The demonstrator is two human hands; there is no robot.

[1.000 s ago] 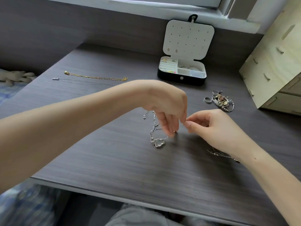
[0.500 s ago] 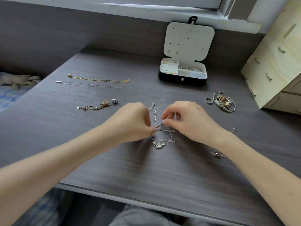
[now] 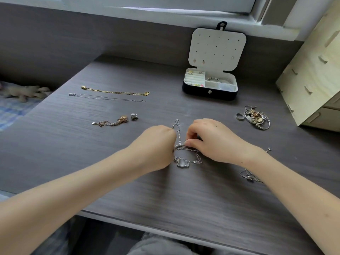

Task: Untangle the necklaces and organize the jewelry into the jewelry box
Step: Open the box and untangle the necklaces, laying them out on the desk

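- Fingers of left hand [image 3: 156, 146] and right hand [image 3: 215, 142] pinch the tangled silver chain [image 3: 189, 149] at adjacent spots, apparently to tease a knot apart.
- The jewelry box [image 3: 209, 93] stands open, awaiting pieces.

Soft daylight comes in from the window [image 3: 158, 2] at the top, only pale shadows lie on the gray desk [image 3: 184, 205], the near part of the desk looks smeared and blurry, and straight lines bend at the sides.
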